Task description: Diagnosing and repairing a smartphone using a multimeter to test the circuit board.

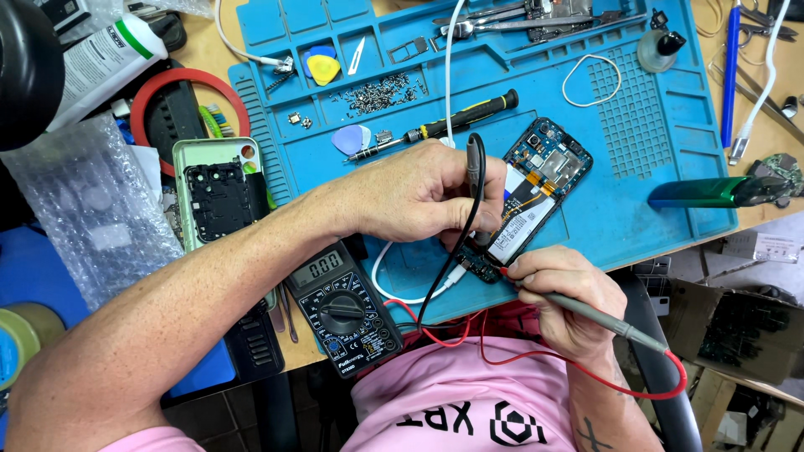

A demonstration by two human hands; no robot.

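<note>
An opened phone (536, 188) with bare circuit board and battery lies tilted on the blue work mat (653, 125). My left hand (419, 197) holds a grey probe (475, 167) with a black lead upright beside the phone's lower end. My right hand (561, 293) grips a second grey probe (599, 318) with a red lead, its tip touching the phone's bottom edge. Both leads run to a black multimeter (345, 310) at the table's front edge.
A green phone back cover (219, 192) with a black frame lies left of the mat. A screwdriver (444, 124), picks and small screws (377, 92) sit on the mat. A green pen-shaped device (712, 192), tweezers, a bottle and bubble wrap (88, 209) surround it.
</note>
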